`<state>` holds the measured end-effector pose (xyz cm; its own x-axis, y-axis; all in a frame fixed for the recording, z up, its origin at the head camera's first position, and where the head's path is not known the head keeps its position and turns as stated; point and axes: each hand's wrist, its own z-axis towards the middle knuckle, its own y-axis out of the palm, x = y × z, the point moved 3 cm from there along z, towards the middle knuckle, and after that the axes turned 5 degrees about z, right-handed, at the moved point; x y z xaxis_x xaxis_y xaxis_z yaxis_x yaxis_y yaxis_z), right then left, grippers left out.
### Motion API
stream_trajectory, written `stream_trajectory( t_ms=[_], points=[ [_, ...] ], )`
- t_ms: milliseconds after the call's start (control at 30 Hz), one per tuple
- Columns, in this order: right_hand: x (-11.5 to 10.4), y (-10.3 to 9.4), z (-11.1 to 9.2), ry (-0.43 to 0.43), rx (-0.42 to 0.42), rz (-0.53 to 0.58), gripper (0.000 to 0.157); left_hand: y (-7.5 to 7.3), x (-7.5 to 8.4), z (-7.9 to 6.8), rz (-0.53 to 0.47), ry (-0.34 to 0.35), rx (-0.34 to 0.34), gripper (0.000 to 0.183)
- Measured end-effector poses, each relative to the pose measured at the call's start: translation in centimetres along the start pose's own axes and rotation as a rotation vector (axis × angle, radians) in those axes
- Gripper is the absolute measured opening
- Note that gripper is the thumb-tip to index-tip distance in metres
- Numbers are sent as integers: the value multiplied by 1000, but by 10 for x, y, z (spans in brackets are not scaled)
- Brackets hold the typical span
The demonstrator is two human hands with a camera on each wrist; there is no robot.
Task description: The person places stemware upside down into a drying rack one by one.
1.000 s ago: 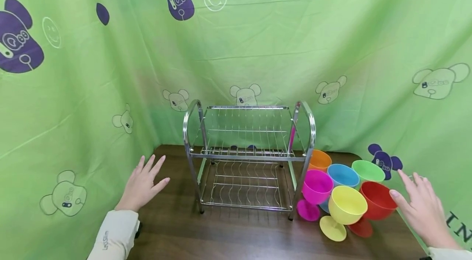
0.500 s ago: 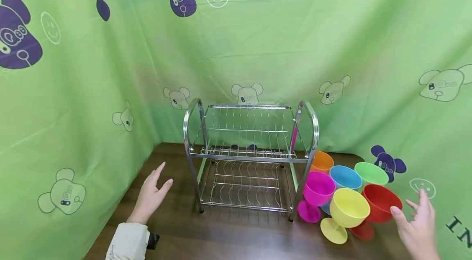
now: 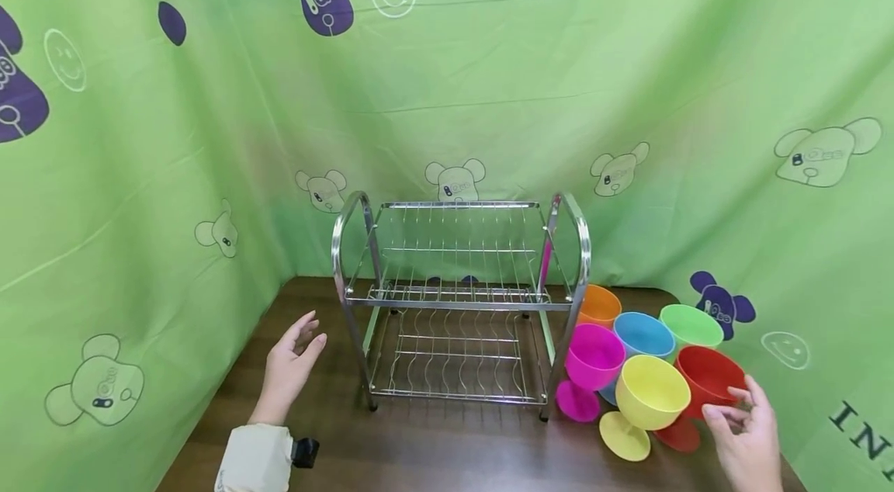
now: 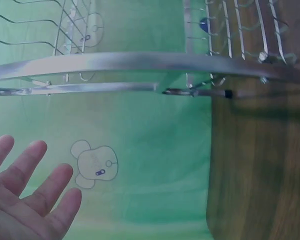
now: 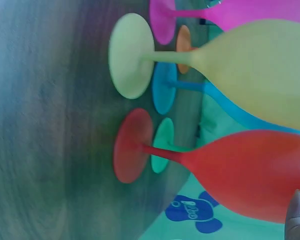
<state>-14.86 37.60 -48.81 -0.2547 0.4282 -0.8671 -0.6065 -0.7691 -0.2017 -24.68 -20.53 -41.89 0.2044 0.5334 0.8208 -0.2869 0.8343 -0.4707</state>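
Apparently the step here is taking hold of the red plastic stemmed goblet (image 3: 707, 377), upright just beside the yellow plastic goblet (image 3: 653, 393)! The right hand (image 3: 750, 434) has thumb and fingers moderately apart at its bowl; contact, can't tell. Next should call for closing around it. And the left hand (image 3: 289, 365)? Fingers spread, nothing held, near the silver metal-wire rack (image 3: 457, 306).
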Motion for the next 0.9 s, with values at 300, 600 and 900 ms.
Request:
stream_trajectory(
  t_ms=[300,600,900],
  points=[
    [-1,10,-16,83,109,-25,67,10,3,2,-36,7,104,28],
    [1,23,-29,76,102,0,56,32,-6,0,-187,-85,164,35],
    [14,38,-40,132,49,-41,64,47,-14,-10,-242,-80,272,32]
  ],
)
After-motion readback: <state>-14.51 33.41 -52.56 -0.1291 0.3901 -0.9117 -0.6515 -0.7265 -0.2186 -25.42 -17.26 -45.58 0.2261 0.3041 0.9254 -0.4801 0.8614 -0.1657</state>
